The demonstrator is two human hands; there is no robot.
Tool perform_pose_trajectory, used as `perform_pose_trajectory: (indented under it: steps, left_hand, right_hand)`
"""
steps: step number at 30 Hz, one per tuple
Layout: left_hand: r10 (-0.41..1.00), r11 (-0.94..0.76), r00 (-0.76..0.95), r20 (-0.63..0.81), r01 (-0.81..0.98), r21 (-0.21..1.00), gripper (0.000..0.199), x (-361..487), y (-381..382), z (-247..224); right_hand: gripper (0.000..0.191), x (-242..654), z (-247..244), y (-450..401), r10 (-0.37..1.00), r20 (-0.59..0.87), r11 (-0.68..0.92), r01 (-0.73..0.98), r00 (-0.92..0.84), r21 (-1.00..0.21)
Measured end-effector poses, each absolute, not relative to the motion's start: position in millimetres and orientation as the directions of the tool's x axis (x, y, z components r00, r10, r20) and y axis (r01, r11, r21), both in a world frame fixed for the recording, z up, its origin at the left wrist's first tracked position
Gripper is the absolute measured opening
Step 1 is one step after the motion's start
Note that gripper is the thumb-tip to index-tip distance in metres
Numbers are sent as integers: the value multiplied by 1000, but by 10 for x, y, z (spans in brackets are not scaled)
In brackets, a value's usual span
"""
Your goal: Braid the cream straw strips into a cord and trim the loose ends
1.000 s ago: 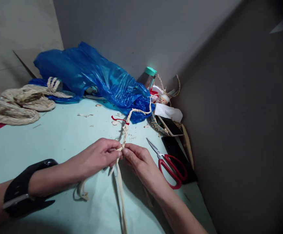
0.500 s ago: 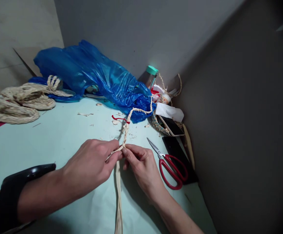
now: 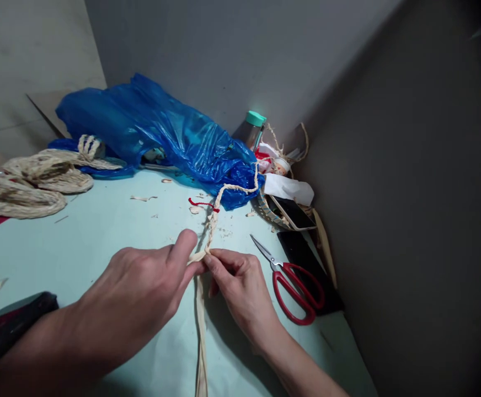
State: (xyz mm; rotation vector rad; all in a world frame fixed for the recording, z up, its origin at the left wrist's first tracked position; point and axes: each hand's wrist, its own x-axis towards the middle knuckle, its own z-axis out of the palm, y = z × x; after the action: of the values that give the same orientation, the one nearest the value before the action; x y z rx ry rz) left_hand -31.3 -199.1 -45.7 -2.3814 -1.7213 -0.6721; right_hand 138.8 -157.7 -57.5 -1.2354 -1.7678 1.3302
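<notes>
A pale braided cord runs from the blue bag down to my hands, with a red tie around it. At the lower end of the braid, my right hand pinches it between thumb and fingers. My left hand is just left of that spot, its fingers closed on a pale strand that leaves the braid to the left; one finger is raised. Another long pale strand hangs below both hands toward the bottom edge.
Red-handled scissors lie right of my right hand, beside a black phone. Behind are a blue plastic bag, a green-capped bottle and a basket. Woven slippers lie at left.
My left hand has shifted slightly left and one of its fingers has lifted. My right hand still pinches the braid. The view has shifted a little.
</notes>
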Motion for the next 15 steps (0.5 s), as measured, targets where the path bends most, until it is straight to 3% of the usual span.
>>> perform_pose_trajectory:
  steps: [7, 11, 13, 15]
  left_hand:
    - [874, -475, 408, 265, 833, 284, 25, -166, -2157, -698]
    - [824, -518, 430, 368, 836, 183, 40, -92, -2219, -805]
    - [804, -549, 481, 350, 826, 125, 45, -63, -2241, -794]
    - [836, -522, 456, 305, 832, 189, 46, -53, -2261, -760]
  right_hand:
    - [34, 1372, -641, -1542, 884, -92, -23, 154, -459, -988]
    - [27, 1386, -644, -1531, 847, -170, -218, -37, -504, -975]
    - [28, 1401, -634, -1529, 828, -202, -284, -81, -523, -955]
    - [31, 1419, -627, -1525, 819, -202, -289, -82, -538, -954]
